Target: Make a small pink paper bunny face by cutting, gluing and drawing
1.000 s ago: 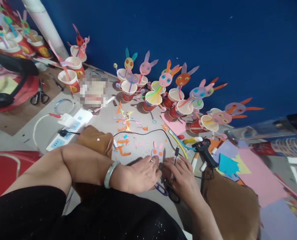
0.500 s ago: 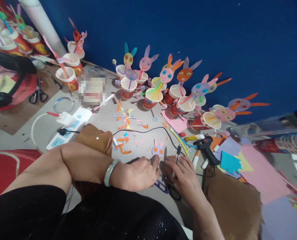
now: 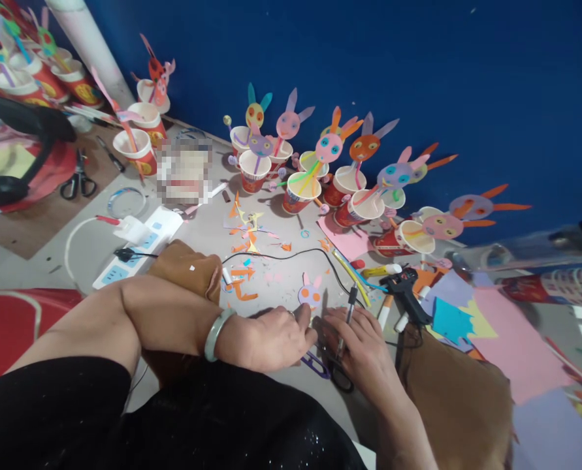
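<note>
A small purple paper rabbit head [image 3: 310,295] with pink ears and orange eye spots lies flat on the table. My left hand [image 3: 281,336] is mostly curled, its forefinger pressing at the lower edge of the head; its other fingertips are hidden. Just to the right, my right hand [image 3: 362,339] rests low over the table, a black-and-clear pen [image 3: 350,303] held between its fingers and pointing up. Purple-handled scissors [image 3: 316,364] lie below my hands, beside a black scissor handle [image 3: 340,377], both partly covered.
Paper cups with rabbit heads [image 3: 303,189] line the blue wall. A glue gun [image 3: 408,294] and coloured paper [image 3: 506,333] lie right. Paper scraps [image 3: 244,274] and a black cable [image 3: 281,253] are ahead. A power strip [image 3: 141,248] and black scissors [image 3: 78,179] lie left.
The whole view has shifted slightly to the right. My hands, the pen and the paper rabbit head keep nearly the same places relative to each other.
</note>
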